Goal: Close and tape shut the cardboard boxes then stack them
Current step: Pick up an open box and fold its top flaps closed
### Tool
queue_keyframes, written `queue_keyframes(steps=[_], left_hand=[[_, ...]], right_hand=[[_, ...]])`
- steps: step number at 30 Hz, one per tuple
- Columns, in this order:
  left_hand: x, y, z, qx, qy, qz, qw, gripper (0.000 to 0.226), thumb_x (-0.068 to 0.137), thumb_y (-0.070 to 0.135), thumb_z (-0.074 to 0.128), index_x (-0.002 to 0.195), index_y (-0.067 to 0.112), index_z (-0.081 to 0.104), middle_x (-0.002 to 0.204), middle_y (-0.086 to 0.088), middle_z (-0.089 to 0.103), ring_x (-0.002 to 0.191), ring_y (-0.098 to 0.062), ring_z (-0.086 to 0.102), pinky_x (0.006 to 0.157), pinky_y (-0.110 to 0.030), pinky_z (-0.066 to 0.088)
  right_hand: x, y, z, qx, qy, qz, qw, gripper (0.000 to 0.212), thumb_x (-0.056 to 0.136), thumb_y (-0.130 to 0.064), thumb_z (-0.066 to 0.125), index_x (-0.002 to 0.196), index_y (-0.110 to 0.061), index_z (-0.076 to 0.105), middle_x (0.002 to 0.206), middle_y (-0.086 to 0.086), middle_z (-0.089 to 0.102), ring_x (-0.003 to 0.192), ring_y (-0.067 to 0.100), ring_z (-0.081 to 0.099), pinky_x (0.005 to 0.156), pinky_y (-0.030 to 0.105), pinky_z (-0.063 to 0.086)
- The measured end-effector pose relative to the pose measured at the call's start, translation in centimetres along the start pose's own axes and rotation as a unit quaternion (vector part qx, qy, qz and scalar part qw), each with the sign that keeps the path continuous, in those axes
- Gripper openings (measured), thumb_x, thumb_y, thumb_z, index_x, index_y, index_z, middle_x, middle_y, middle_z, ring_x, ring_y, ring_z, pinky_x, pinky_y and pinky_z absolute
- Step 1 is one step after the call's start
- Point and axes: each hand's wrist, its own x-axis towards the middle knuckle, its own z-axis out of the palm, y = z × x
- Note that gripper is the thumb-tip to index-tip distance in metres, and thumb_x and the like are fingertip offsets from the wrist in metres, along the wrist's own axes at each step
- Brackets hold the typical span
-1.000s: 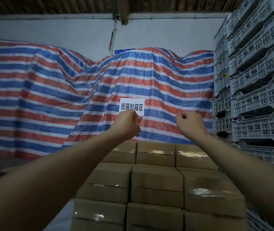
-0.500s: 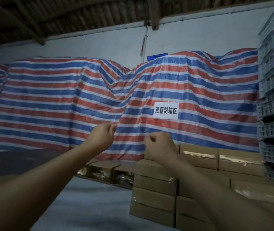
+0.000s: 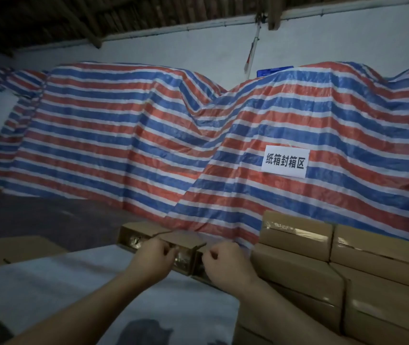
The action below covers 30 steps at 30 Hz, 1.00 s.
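Both hands are stretched forward over the pale table surface [image 3: 49, 290] toward a row of open cardboard boxes [image 3: 173, 247] that sits at its far edge, just in front of the striped tarpaulin [image 3: 124, 145]; the left hand [image 3: 152, 257] and the right hand [image 3: 226, 262] are each loosely fisted, fingers curled under, and neither appears to grip anything, though whether a knuckle touches cardboard cannot be told in this dim light; the middle box of the row lies directly beyond and between the two hands, so neither hand is clearly the nearer, and the move ahead is judged to be a straight reach onto it from both sides; the row's long axis runs left to right across the view, tilted slightly down toward the right, and the boxes seem to open toward the person, flaps raised along the top edge and something shiny inside; to the right, just beside the right forearm, stands the stack of taped boxes [image 3: 298, 270], several layers tall, their long sides also running across the view; a white sign with Chinese characters [image 3: 284, 161] hangs on the tarpaulin above them.
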Motion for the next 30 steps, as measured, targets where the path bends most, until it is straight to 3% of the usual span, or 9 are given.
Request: queue_keyframes(steps=[3,7,9,13,15,17,20,24,30], left_hand=[[2.0,-3.8,2.0,-0.001,0.009,0.005,1.0,0.015,0.088,0.034,0.068,0.092,0.023,0.058,0.086,0.011,0.061,0.079,-0.006,0.059,0.069,-0.024,0.049],[5.5,-8.2,3.9,0.066,0.04,-0.045,0.996,0.052,0.099,0.052,0.038,0.068,0.016,0.058,0.066,0.001,0.062,0.067,-0.017,0.063,0.058,-0.031,0.045],[7.4,-10.2,4.7,0.094,0.046,-0.061,0.993,0.048,0.103,0.046,0.034,0.07,0.02,0.058,0.074,-0.001,0.066,0.078,-0.022,0.066,0.061,-0.03,0.043],[10.5,-12.5,6.1,0.105,0.002,-0.056,0.993,0.01,0.098,0.02,0.045,0.1,0.022,0.054,0.103,-0.004,0.066,0.097,-0.026,0.063,0.08,-0.035,0.051],[11.7,-12.5,7.1,0.109,-0.021,-0.031,0.993,0.014,0.094,0.013,0.046,0.105,0.02,0.052,0.106,-0.003,0.062,0.099,-0.025,0.062,0.083,-0.037,0.051],[12.4,-11.6,8.4,0.128,-0.02,-0.004,0.992,0.013,0.099,0.023,0.045,0.094,0.018,0.055,0.1,-0.005,0.064,0.094,-0.025,0.062,0.078,-0.035,0.05],[12.1,-9.8,11.4,0.147,-0.048,0.011,0.988,0.045,0.102,0.049,0.035,0.072,0.02,0.054,0.074,-0.001,0.059,0.074,-0.022,0.061,0.067,-0.035,0.048],[11.0,-9.0,15.0,0.242,-0.085,0.058,0.965,0.022,0.098,0.039,0.053,0.11,0.022,0.062,0.095,-0.001,0.063,0.085,-0.019,0.062,0.075,-0.033,0.052],[10.5,-9.9,15.2,0.209,-0.076,0.047,0.974,0.029,0.09,0.017,0.066,0.116,0.022,0.055,0.108,0.0,0.064,0.098,-0.021,0.063,0.081,-0.034,0.052]], right_hand=[[3.4,0.2,2.9,-0.022,-0.022,0.013,0.999,0.041,0.098,-0.027,0.048,0.059,-0.015,0.049,0.067,0.007,0.055,0.063,0.019,0.052,0.057,0.034,0.04],[7.3,0.9,6.7,-0.056,-0.065,0.036,0.996,0.038,0.098,-0.035,0.048,0.065,-0.018,0.052,0.071,0.003,0.058,0.071,0.021,0.058,0.059,0.029,0.044],[9.2,1.3,8.7,-0.068,-0.075,0.046,0.994,0.035,0.098,-0.036,0.047,0.07,-0.017,0.054,0.073,0.003,0.057,0.073,0.023,0.058,0.058,0.028,0.044],[13.0,3.2,11.9,-0.176,-0.082,0.106,0.975,0.036,0.096,-0.037,0.052,0.119,-0.011,0.063,0.116,0.01,0.064,0.106,0.028,0.061,0.085,0.036,0.053],[14.9,4.7,12.3,-0.307,-0.106,0.135,0.936,0.054,0.093,-0.034,0.059,0.14,-0.011,0.049,0.137,0.012,0.053,0.125,0.032,0.051,0.104,0.043,0.045],[16.8,6.3,11.8,-0.462,-0.141,0.152,0.862,0.063,0.095,-0.034,0.059,0.151,-0.012,0.038,0.151,0.014,0.043,0.14,0.036,0.039,0.115,0.051,0.033],[19.4,8.6,11.6,-0.567,-0.194,0.199,0.775,0.063,0.1,-0.037,0.051,0.155,-0.013,0.031,0.159,0.016,0.032,0.147,0.04,0.028,0.118,0.055,0.027],[22.0,11.6,13.0,-0.603,-0.219,0.234,0.73,0.06,0.103,-0.036,0.049,0.156,-0.014,0.03,0.159,0.015,0.03,0.147,0.039,0.028,0.118,0.051,0.03],[23.0,14.8,14.6,-0.64,-0.263,0.221,0.687,0.049,0.103,-0.029,0.05,0.148,-0.008,0.045,0.148,0.014,0.048,0.139,0.036,0.043,0.114,0.048,0.037]])
